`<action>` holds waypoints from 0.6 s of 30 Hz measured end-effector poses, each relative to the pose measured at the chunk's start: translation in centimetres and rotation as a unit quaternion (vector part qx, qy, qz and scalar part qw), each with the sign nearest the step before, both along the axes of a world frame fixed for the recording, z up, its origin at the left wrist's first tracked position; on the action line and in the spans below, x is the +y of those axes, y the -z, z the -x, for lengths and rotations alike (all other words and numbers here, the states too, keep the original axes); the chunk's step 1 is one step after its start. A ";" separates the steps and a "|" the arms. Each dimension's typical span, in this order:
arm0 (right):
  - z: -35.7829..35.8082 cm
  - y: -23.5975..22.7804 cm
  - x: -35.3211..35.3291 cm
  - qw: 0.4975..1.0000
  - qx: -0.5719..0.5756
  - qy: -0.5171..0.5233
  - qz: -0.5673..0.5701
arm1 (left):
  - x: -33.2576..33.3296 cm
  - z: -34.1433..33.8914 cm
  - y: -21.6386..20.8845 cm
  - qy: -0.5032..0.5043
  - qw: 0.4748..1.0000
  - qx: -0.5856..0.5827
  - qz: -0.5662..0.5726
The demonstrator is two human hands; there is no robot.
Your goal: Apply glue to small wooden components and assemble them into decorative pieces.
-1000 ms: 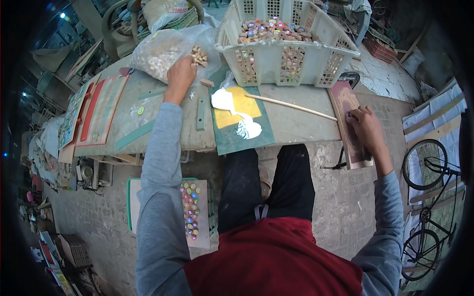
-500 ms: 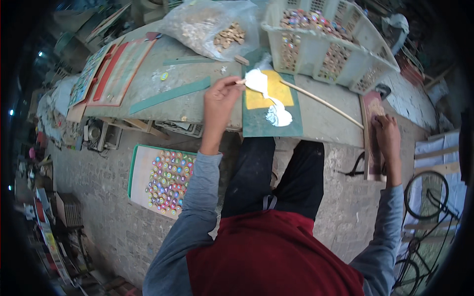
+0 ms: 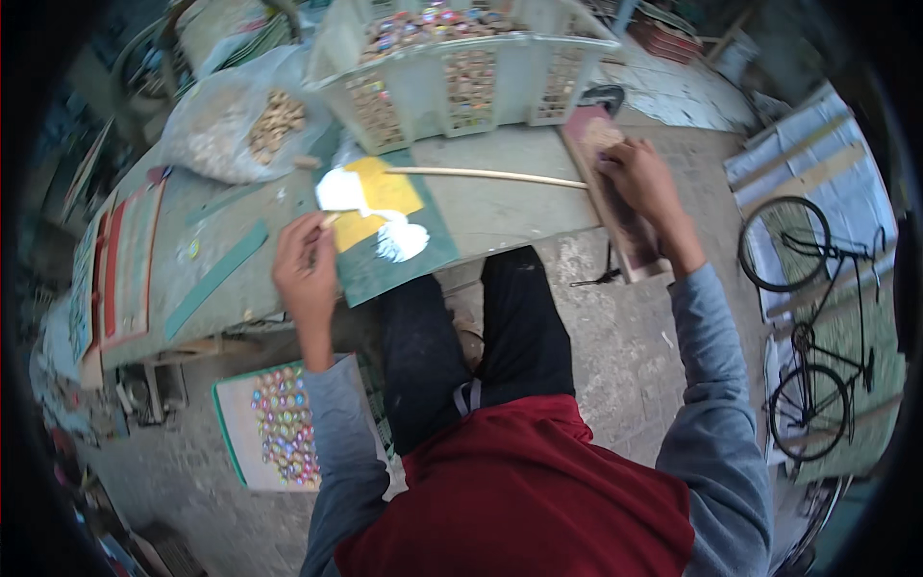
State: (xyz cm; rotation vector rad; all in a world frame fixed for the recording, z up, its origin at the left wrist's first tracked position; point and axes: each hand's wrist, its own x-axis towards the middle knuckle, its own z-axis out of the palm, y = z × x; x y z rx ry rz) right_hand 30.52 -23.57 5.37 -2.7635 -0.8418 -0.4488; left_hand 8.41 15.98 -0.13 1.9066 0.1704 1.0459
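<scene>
My left hand (image 3: 306, 255) is closed in a pinch on a small wooden stick (image 3: 331, 219), its tip against the white paste (image 3: 341, 190). That paste lies on a yellow sheet (image 3: 392, 183), and a second white blob (image 3: 401, 240) lies beside it, joined by a strand. Beneath both is a dark green sheet (image 3: 370, 282). Out to the right, my right hand (image 3: 642, 178) has its fingers pinched together over a long wooden tray (image 3: 630, 252) with tan material at its far end. Whatever those fingers hold is hidden. A long thin wooden rod (image 3: 490, 175) reaches from the yellow sheet to the tray.
A white plastic crate (image 3: 423, 108) full of small coloured-top pieces stands behind the sheets. Left of it slumps a clear bag (image 3: 216, 130) of wooden pieces. Below the table, a green-edged board (image 3: 240, 433) bears rows of round pieces. A bicycle (image 3: 808, 332) is at the right.
The view has swung to the right, so the table sits further left. My left hand stays by the paste with the stick; my right hand has moved toward the tray's far end.
</scene>
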 end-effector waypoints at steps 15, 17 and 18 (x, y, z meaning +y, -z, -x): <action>0.3 -0.2 -1.0 0.997 -0.068 0.035 0.024 | 0.2 -0.3 -0.2 0.032 0.996 0.043 0.066; 0.8 -0.1 -1.1 0.995 -0.085 0.032 0.036 | 0.7 -0.3 0.6 0.024 0.996 0.016 0.082; 2.0 -0.2 -1.5 0.997 -0.050 0.033 0.038 | 1.1 0.0 1.0 0.011 0.995 -0.010 0.101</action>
